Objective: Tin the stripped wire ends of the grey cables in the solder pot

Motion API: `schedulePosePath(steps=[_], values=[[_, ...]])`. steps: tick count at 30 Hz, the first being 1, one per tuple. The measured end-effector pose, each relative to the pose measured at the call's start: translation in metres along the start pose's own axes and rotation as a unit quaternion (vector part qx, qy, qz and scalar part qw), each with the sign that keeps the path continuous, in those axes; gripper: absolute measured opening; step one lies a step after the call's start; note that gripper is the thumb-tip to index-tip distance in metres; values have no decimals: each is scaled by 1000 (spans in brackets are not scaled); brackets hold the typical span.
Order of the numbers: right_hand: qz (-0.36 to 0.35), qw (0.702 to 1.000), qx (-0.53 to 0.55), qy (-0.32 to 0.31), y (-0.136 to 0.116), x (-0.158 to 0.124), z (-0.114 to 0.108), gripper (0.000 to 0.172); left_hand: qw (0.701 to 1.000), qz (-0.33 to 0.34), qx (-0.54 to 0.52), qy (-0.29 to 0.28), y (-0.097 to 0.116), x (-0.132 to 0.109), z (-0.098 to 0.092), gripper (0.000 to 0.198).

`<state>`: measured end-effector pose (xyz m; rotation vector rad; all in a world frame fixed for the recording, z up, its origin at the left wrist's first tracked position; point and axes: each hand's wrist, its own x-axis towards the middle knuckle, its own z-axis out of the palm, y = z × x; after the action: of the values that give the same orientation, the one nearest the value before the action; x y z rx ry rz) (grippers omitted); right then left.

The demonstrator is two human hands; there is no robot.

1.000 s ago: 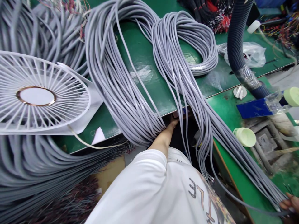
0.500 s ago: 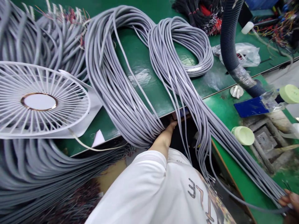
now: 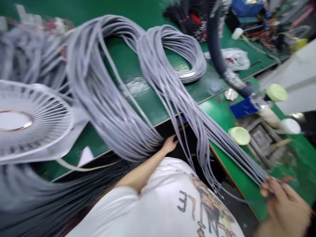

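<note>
My right hand (image 3: 283, 200), at the lower right, is closed round the ends of a bundle of grey cables (image 3: 232, 146). That bundle runs down from a round coil (image 3: 197, 62) on the green bench. My left hand (image 3: 170, 144) is over the dark gap at the bench edge, its blurred finger and thumb looking apart with nothing visible between them. Close beside it hang the ends of a larger looped bundle of grey cables (image 3: 118, 115). A few loose grey strands (image 3: 181, 131) dangle just right of my left hand.
A white fan (image 3: 37, 131) lies at the left, with more grey cables (image 3: 14, 187) below it. A ribbed dark hose (image 3: 217, 46) comes down at the upper right. Pale green lids (image 3: 239, 135) and a blue piece (image 3: 243, 107) are on the right-hand bench. Dark wires (image 3: 184, 16) lie at the back.
My left hand has drawn back from under the bench edge toward my body. My right hand has come further into view, still on the cable ends. The view has shifted to the right.
</note>
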<state>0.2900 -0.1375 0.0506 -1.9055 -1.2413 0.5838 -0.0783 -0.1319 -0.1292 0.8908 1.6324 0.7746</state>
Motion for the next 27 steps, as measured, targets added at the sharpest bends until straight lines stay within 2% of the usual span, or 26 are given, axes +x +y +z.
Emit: schedulePosePath(steps=[2,3,4,6,8,10,13,16,18,20,22,25,27], values=[[38,994,87,-52,-12,-7,17,27,998,21,8,-61,7,-21,1,27],[45,989,113,-83,-18,-8,24,24,993,33,3,-110,12,-31,-1,29],[46,984,132,-107,-22,-8,29,22,981,41,-35,-184,20,-40,-5,34],[34,976,163,-137,-27,-7,35,19,951,45,-82,-295,44,-54,-9,36],[24,969,190,-156,-29,-9,37,19,926,40,-114,-357,77,-63,-5,31],[20,962,211,-173,-30,-11,37,22,916,36,-165,-363,112,-67,13,30],[24,954,225,-197,-28,-14,37,29,906,43,-243,-343,153,-62,60,30],[33,950,230,-209,-26,-14,36,38,880,17,-296,-371,173,-54,107,34],[35,949,236,-208,-25,-14,36,42,862,-3,-315,-397,178,-52,130,33],[37,947,240,-209,-24,-13,36,44,851,-8,-331,-407,180,-53,144,27],[37,947,238,-213,-23,-13,35,44,848,-9,-344,-403,181,-55,150,24],[20,953,210,-216,-20,-12,31,42,846,-28,-364,-388,183,-54,149,23],[-3,966,155,-209,-17,-13,26,30,838,-49,-391,-378,186,-52,147,23]])
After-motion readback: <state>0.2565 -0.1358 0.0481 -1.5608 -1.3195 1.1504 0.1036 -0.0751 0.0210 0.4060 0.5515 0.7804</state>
